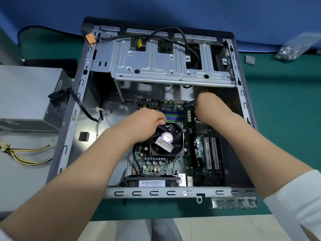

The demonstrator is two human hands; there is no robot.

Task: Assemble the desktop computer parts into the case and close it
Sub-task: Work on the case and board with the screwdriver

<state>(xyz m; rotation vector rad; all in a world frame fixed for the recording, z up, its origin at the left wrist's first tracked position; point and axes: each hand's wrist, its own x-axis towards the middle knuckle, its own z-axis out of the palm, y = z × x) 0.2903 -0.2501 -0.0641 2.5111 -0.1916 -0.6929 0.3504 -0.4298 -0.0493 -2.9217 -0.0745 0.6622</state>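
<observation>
Motherboard [175, 164] lies under both hands, left hand [147, 119] seemingly gripping fan [166, 139].

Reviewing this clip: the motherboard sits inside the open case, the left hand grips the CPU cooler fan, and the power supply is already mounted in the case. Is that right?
Not quite. The head view shows the power supply lying outside the case, on the table to its left, not yet mounted. The rest holds: the motherboard sits inside the open case, and the left hand grips the CPU cooler fan.

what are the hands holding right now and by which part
The left hand grips the CPU cooler fan by its top-left corner. The right hand is curled at the motherboard's upper right edge; what it holds cannot be told.
</observation>
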